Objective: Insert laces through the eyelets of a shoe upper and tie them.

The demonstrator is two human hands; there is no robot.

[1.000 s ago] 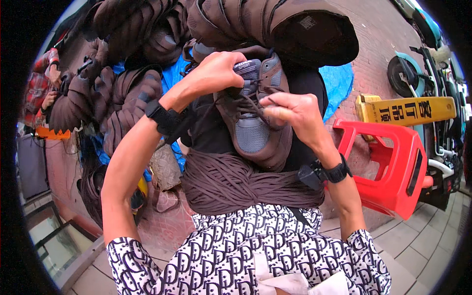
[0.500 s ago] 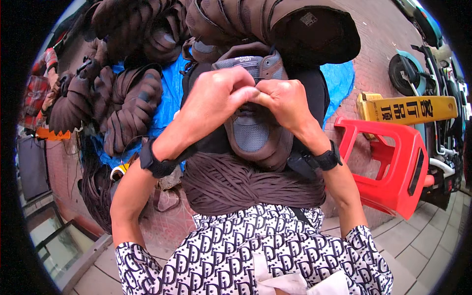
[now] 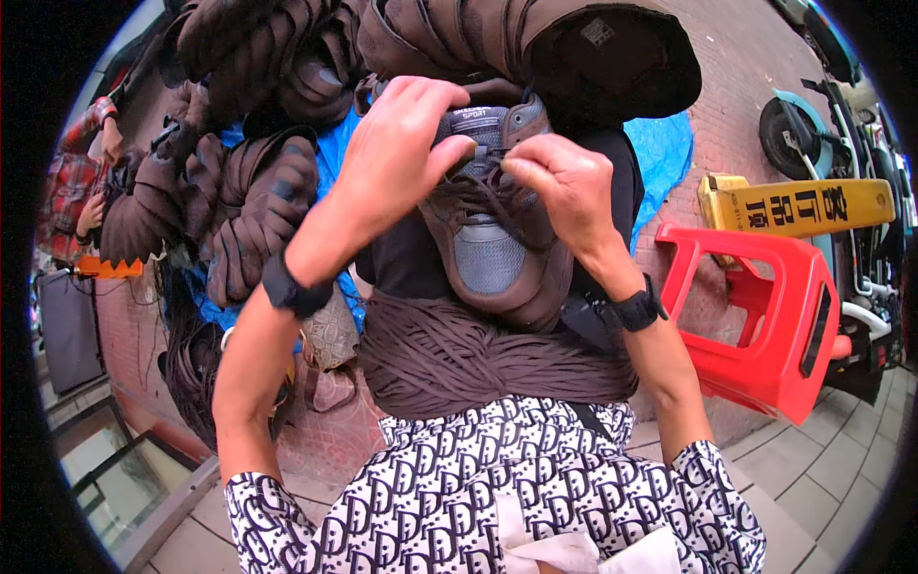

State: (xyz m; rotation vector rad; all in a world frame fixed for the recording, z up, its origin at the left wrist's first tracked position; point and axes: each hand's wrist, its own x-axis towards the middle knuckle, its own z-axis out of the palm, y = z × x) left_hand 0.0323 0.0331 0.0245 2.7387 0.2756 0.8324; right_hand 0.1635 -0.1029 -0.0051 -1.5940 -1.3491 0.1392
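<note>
A brown shoe upper (image 3: 490, 266) with a grey mesh toe rests on my lap, toe toward me. A dark shoelace (image 3: 470, 195) runs loosely across its front below the tongue. My left hand (image 3: 400, 143) is over the left side of the tongue, thumb and fingers apart, with nothing visible between them. At the right eyelet row, my right hand (image 3: 566, 180) pinches the shoelace between thumb and forefinger. A thick bundle of dark laces (image 3: 488, 356) lies across my lap, between the toe and my patterned shirt.
Nested stacks of brown shoe uppers (image 3: 263, 210) lie on a blue tarp (image 3: 660, 158) ahead and left. Another long stack (image 3: 449, 38) lies just beyond the shoe. A red plastic stool (image 3: 746, 320) and a yellow box (image 3: 798, 207) stand right. A person in plaid (image 3: 72, 191) works far left.
My hands were together over the tongue and have come apart. The left has moved up and left and opened; the right remains pinched. The shoelace now shows between them.
</note>
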